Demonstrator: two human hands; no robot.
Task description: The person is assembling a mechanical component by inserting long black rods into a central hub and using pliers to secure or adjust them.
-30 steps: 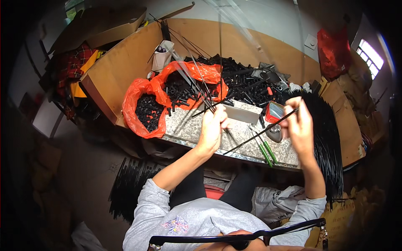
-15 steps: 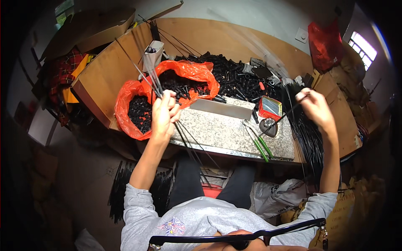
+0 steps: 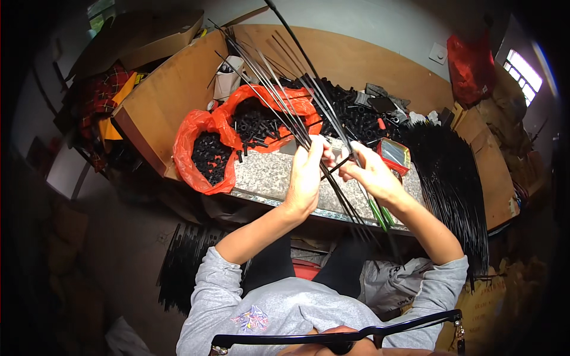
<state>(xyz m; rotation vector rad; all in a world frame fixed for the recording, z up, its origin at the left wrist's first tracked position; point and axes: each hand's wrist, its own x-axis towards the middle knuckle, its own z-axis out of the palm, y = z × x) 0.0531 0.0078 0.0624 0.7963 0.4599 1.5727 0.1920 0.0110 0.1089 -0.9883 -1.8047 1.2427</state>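
My left hand (image 3: 306, 175) is closed around several long, thin black rods (image 3: 276, 98), which slant up to the left and poke out below the fist. Close beside it, my right hand (image 3: 375, 176) grips thin black rods (image 3: 325, 105) that cross in front of the table. One of these has a thicker dark upper end near the top of the view. The fingertips of both hands nearly meet. Below my right hand, green-handled pliers (image 3: 380, 215) lie at the table's front edge, partly hidden by the rods. A red-edged box (image 3: 394, 156) sits just beyond that hand.
Two orange-red plastic bags (image 3: 185, 169) hold small black parts (image 3: 208, 157). More black parts (image 3: 344, 121) are heaped at the back. A large bundle of black rods (image 3: 454, 172) hangs over the right side. Wooden panels (image 3: 157, 89) border the speckled tabletop (image 3: 255, 169).
My right hand has come in from the right with a rod to meet my left. My left hand has moved right with its rods. The view has shifted slightly.
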